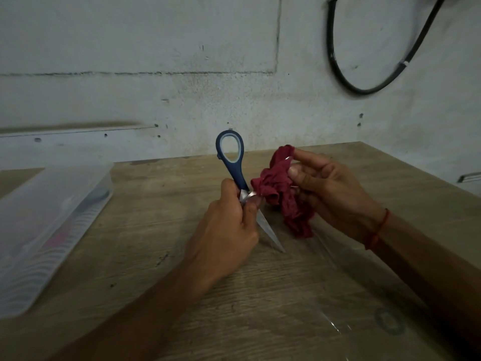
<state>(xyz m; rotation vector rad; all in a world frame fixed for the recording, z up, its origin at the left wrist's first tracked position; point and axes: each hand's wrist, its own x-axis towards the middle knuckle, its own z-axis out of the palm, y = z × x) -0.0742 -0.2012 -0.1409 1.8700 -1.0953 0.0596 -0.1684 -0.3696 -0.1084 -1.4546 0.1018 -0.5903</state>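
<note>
Scissors (236, 175): pivot and upper blades covered by the left hand (229, 225); second handle loop out of sight; red cloth (283, 194): far side tucked behind the fingers of the right hand (330, 194), form unreadable in the crumple; clear plastic box (65, 194): cut by the left edge, contents a blur; black cable (331, 35): both ends run off the top edge; metal piece (469, 177): cropped at the right edge, unidentifiable.

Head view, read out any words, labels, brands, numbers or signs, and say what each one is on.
No readable text anywhere.
Round dark mark on the clear plastic sheet: too blurred to read.
scissors, red cloth, clear box: no lettering shows.
</note>
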